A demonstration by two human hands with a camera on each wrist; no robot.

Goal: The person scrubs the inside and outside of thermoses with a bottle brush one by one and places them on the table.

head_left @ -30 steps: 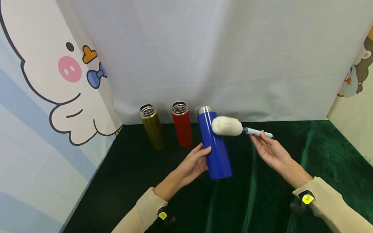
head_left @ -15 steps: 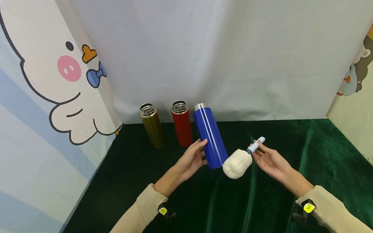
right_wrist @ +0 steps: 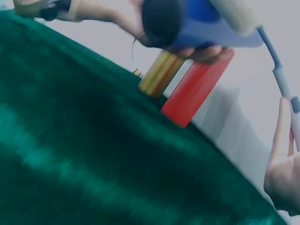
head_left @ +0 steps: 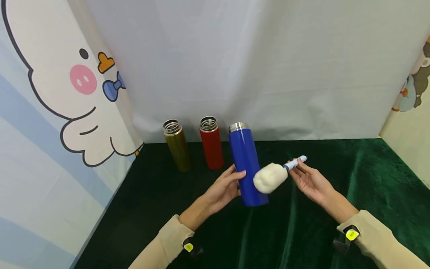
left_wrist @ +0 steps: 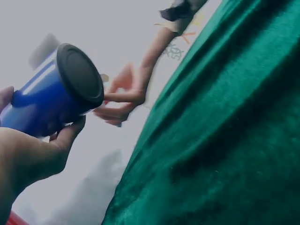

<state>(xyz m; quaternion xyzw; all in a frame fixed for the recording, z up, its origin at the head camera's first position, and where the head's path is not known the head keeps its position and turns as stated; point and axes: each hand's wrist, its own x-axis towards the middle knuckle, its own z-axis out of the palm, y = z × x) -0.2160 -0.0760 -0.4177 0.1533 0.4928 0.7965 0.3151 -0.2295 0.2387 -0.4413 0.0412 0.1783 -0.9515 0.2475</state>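
Tilted in the air, a blue bottle (head_left: 244, 151) with a bare steel neck is gripped by my left hand (head_left: 220, 192), the thumb across its front. My right hand (head_left: 310, 184) pinches the pale blue handle of a sponge bottle brush (head_left: 270, 178). Its thick white head lies in front of the bottle's lower right side; whether they touch is hard to tell. From the left wrist, the bottle's dark base (left_wrist: 80, 74) faces the camera and hides most of the brush. The right wrist view shows the brush's handle (right_wrist: 276, 70) rising from the fingers.
Behind the hands, a gold bottle (head_left: 179, 153) and a red bottle (head_left: 211, 149) stand upright, uncapped, near the table's back edge. Dark green velvet (head_left: 302, 231) covers the table. A pale curtain (head_left: 268, 74) hangs behind, and a cartoon-printed sheet (head_left: 50, 142) is at the left.
The brush head swept from the bottle's upper body down to its base, then partway back up. The blue bottle rose slightly, then came back down. Both hands kept their hold.
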